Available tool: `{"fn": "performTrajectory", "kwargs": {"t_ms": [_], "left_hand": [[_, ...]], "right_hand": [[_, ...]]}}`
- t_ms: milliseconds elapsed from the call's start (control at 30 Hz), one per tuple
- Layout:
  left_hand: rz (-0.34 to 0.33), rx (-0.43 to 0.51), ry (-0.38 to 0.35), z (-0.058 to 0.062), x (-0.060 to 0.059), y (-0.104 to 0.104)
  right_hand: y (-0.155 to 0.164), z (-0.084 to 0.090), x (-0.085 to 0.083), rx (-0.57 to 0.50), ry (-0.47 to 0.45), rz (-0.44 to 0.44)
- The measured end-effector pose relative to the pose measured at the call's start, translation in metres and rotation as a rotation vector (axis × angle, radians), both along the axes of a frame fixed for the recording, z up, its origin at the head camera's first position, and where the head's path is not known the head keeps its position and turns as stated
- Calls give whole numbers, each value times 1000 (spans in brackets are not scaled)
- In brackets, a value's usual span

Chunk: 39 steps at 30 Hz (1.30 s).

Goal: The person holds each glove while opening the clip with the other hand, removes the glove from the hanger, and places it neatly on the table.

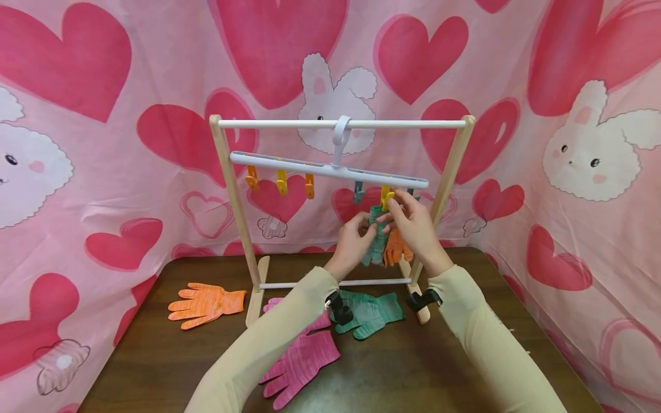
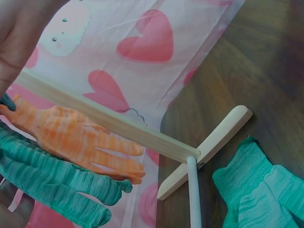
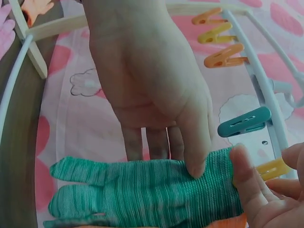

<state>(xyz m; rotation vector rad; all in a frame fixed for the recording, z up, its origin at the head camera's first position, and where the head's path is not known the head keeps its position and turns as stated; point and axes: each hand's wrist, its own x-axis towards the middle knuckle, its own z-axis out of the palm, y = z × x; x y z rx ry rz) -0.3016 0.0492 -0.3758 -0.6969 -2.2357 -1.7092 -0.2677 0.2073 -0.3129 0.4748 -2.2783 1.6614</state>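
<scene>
My left hand [image 1: 353,244] pinches a green knitted glove [image 1: 377,252] near its cuff, between thumb and fingers. The glove hangs with its fingers downward. At the cuff, my right hand [image 1: 417,230] pinches a yellow clothespin [image 1: 385,194] that hangs from a white clip hanger [image 1: 315,168]. In the right wrist view the right thumb lies over the cuff edge beside the yellow clothespin [image 3: 273,168], so its jaws are hidden. Just behind the green glove hangs an orange glove [image 2: 71,135], its cuff at a dark teal clothespin [image 2: 7,102].
The hanger tilts down to the right on a wooden rack's white top rod [image 1: 279,124]. Orange [image 1: 252,178], yellow and teal [image 1: 358,192] clothespins hang along it. On the table lie an orange glove [image 1: 206,305], pink gloves [image 1: 302,364] and a green glove [image 1: 372,314].
</scene>
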Motion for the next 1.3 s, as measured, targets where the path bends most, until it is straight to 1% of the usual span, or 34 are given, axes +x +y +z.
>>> {"fn": "performTrajectory", "kwargs": {"t_ms": [100, 267, 467, 767, 900, 1067, 1300], "left_hand": [[-22, 3, -13, 0, 3, -2], [-45, 5, -24, 0, 7, -5], [-36, 1, -22, 0, 9, -9], [-7, -34, -17, -3, 8, -14], [-21, -32, -13, -6, 8, -16], [-43, -30, -19, -11, 11, -21], [-49, -8, -31, -22, 17, -29]], "right_hand": [[-5, 2, 0, -38, -12, 24], [-12, 3, 1, -164, -43, 51], [-16, 0, -1, -301, -85, 3], [-19, 0, -1, -385, -112, -67], [-20, 1, -1, -408, -108, -93], [-21, 2, -1, -404, -94, -90], [-20, -1, 1, -291, -71, -67]]}}
